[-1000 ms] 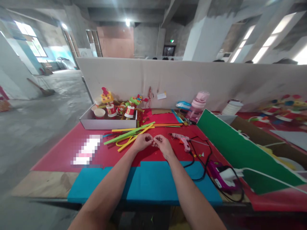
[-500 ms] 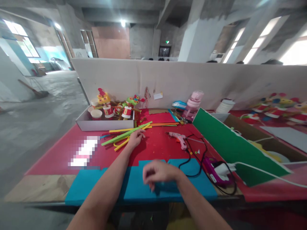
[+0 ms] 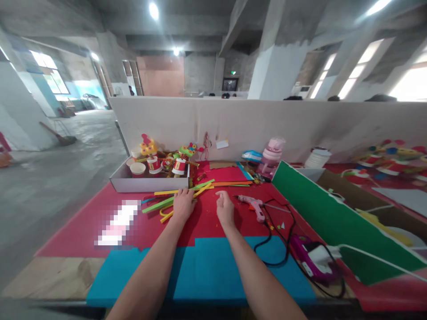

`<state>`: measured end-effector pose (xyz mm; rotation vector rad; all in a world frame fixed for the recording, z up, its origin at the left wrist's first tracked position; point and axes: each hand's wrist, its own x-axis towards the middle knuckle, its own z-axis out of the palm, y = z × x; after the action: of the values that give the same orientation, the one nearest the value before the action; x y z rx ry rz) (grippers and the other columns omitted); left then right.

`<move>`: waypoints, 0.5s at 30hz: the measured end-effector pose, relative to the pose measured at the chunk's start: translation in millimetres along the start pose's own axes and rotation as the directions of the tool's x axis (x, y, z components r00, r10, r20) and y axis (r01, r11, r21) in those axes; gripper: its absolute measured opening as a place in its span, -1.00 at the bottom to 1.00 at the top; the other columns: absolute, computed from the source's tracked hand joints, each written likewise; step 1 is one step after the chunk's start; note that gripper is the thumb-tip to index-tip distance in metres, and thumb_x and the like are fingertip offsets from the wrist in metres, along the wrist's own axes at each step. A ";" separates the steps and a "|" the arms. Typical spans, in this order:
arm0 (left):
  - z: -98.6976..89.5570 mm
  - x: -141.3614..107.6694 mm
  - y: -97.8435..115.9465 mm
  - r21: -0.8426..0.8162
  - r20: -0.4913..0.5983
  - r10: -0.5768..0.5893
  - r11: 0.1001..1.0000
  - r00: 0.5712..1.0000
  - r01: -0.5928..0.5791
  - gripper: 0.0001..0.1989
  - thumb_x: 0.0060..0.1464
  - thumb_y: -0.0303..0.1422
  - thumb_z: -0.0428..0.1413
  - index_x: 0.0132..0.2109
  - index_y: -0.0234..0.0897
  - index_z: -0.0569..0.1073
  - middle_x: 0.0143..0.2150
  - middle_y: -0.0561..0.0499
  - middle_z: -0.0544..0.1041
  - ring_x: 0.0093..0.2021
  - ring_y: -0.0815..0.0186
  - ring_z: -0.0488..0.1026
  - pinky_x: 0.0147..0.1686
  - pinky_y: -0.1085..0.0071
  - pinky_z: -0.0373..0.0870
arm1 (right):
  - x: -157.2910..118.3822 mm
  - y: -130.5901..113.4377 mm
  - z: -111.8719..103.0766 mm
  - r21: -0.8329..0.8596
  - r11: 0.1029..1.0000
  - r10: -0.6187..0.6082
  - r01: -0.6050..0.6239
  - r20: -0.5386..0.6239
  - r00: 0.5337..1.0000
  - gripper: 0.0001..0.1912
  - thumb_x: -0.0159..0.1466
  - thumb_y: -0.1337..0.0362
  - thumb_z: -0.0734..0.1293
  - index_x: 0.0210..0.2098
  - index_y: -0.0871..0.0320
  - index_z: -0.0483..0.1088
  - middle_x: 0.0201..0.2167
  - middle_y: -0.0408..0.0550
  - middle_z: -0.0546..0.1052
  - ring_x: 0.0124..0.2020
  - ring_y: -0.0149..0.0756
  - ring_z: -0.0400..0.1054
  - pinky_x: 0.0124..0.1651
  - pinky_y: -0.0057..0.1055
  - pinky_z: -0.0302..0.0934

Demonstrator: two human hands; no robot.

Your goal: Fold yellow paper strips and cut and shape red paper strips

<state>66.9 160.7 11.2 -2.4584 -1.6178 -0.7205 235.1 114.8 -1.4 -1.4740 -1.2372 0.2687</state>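
Observation:
My left hand (image 3: 184, 205) lies palm down on a loose bundle of paper strips, its fingers stretched forward over them. A light green strip (image 3: 154, 207) and a yellow strip (image 3: 167, 216) stick out from under it, one yellow piece bent in a loop. To its right, my right hand (image 3: 226, 209) hovers over or rests on the red table cover, index finger pointing left and apart from the thumb, the other fingers curled. Nothing shows between its fingers. A pink hot glue gun (image 3: 255, 207) lies just right of that hand, not touched.
A white box (image 3: 150, 184) at the back left holds paper cups and figures with striped arms. Blue sheets (image 3: 207, 271) cover the front edge. Right of them are a purple power strip (image 3: 312, 260) with cables and a green-sided box (image 3: 333, 222). A pink bottle (image 3: 271, 155) stands behind.
My right hand has moved forward from above the blue sheets to beside the strips. My left hand has shifted slightly left and down onto the strips. The view has tilted up a little.

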 end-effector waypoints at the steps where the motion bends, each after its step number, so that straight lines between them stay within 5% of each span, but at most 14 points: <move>1: -0.7 0.7 -0.8 0.063 0.028 -0.017 0.998 0.999 0.015 -0.79 0.07 -0.39 0.08 -0.15 -0.30 0.52 -0.15 -0.17 0.50 -0.04 0.03 0.32 -0.11 0.15 0.26 | -0.4 5.3 0.4 0.027 0.999 -0.019 0.019 0.015 1.000 -0.68 0.30 0.17 0.03 -0.24 0.11 0.35 -0.53 -0.10 0.45 -0.48 -0.26 0.35 -0.38 -0.39 0.18; 6: -5.4 3.6 4.2 0.153 0.063 -0.030 0.988 0.998 0.020 -0.78 0.15 -0.43 -0.02 -0.33 -0.30 0.52 -0.21 -0.17 0.50 -0.06 0.06 0.32 -0.15 0.19 0.23 | 1.8 11.5 9.2 0.276 0.955 0.076 -0.111 0.135 0.988 -0.67 0.22 -0.01 0.21 -0.32 0.13 0.37 -0.40 -0.02 0.53 -0.57 -0.33 0.37 -0.52 -0.44 0.23; 11: -7.4 -0.4 19.2 0.033 0.061 0.002 0.999 0.998 -0.004 -0.78 0.22 -0.39 -0.07 -0.21 -0.26 0.48 -0.24 -0.09 0.52 -0.16 0.20 0.40 -0.19 0.32 0.26 | 1.7 4.9 23.9 0.505 0.709 0.268 -0.492 0.452 0.851 -0.54 0.05 -0.13 0.36 -0.38 0.16 0.38 -0.45 -0.08 0.49 -0.61 -0.42 0.34 -0.56 -0.46 0.29; 15: -2.1 -3.4 28.4 0.006 0.172 0.035 0.999 0.984 -0.036 -0.79 0.21 -0.42 -0.06 -0.20 -0.28 0.48 -0.21 -0.11 0.50 -0.18 0.22 0.44 -0.24 0.36 0.29 | 1.6 6.4 24.9 0.563 0.669 0.279 -0.485 0.415 0.866 -0.51 -0.03 -0.13 0.42 -0.36 0.16 0.38 -0.45 -0.14 0.48 -0.61 -0.44 0.32 -0.58 -0.47 0.30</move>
<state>90.4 145.0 16.2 -2.5999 -1.6232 -0.5066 220.8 131.9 -14.3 -1.0645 -0.8844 1.1434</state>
